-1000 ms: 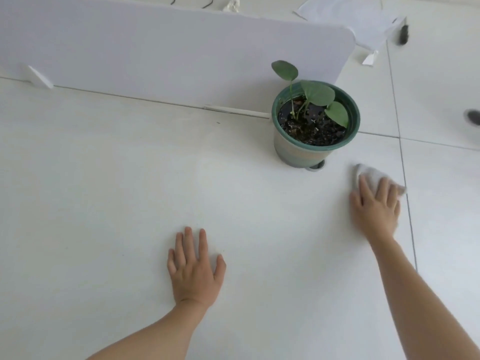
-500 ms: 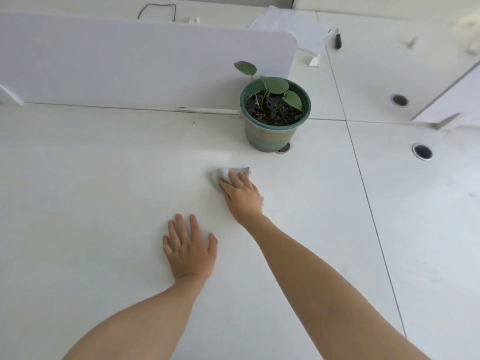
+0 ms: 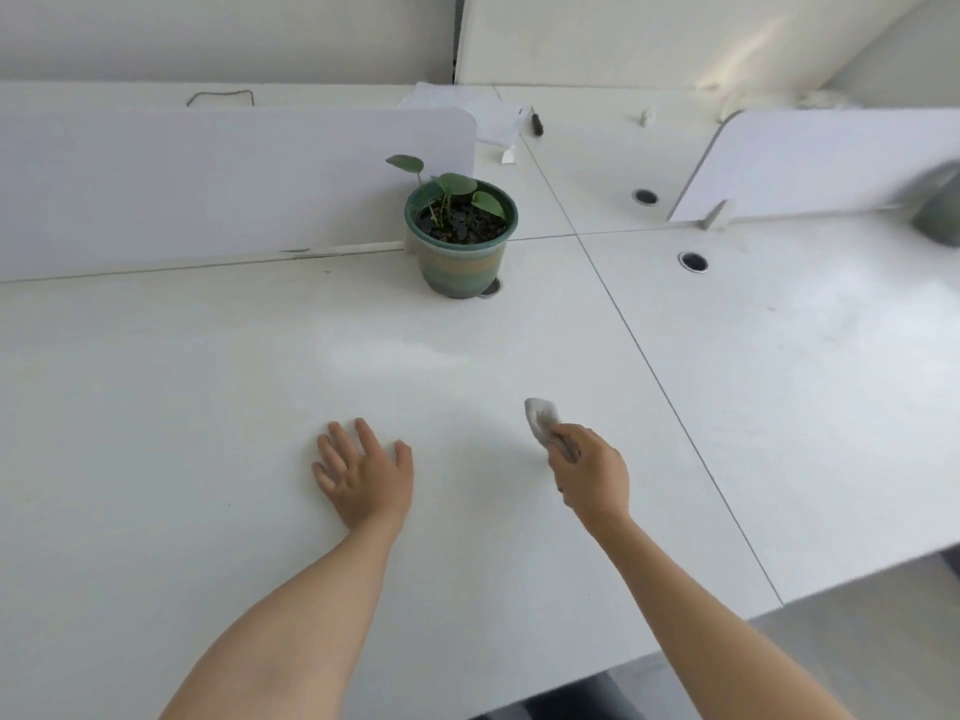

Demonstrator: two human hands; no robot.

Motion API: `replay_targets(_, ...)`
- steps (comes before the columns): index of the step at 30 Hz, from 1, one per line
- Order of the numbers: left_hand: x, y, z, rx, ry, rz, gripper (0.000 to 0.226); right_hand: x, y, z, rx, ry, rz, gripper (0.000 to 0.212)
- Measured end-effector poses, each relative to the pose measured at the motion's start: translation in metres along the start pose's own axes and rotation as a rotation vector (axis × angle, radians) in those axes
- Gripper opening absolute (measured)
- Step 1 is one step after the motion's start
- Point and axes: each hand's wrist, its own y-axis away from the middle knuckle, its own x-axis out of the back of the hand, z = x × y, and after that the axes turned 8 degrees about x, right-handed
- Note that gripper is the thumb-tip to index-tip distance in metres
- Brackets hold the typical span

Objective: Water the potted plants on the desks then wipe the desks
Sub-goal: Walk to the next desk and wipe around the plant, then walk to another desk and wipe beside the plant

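Observation:
A small green plant in a green striped pot [image 3: 460, 252] stands at the back of the white desk [image 3: 156, 407], against the divider panel. My left hand [image 3: 363, 472] lies flat on the desk with its fingers spread. To its right, my right hand [image 3: 589, 472] grips a small grey-white cloth [image 3: 540, 415], whose free end sticks out toward the pot. A faint damp streak [image 3: 395, 356] shows on the desk between the hands and the pot.
White divider panels [image 3: 208, 179] stand behind this desk and at the back of the neighbouring desk [image 3: 805, 356] on the right. Cable holes [image 3: 693, 261] sit in the right desks. Papers [image 3: 483, 114] lie beyond the divider. A blurred grey-green object [image 3: 937, 210] is at the far right edge.
My right hand has drawn the cloth back from near the pot toward me and to the right, bunching it up. The view has pulled back and tilted up. The left hand stays flat.

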Motion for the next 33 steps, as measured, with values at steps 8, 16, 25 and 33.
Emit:
replay_targets(8, 0.038, 0.027, -0.015, -0.028, 0.398, 0.038, 0.053, 0.046, 0.065, 0.03, -0.044, -0.307, 0.01, 0.023)
replay_targets(16, 0.041, 0.189, -0.01, -0.01, 0.864, -0.053, 0.018, 0.085, 0.1, 0.06, 0.19, -0.261, -0.269, 0.031)
replay_targets(25, -0.002, 0.289, -0.028, 0.121, 0.811, 0.048, 0.015, 0.117, 0.133, 0.096, 0.455, -0.084, -0.407, 0.036)
replay_targets(33, -0.021, 0.387, -0.107, 0.387, 0.797, 0.159, 0.022, 0.089, 0.195, 0.097, 0.577, -0.121, -0.636, 0.034)
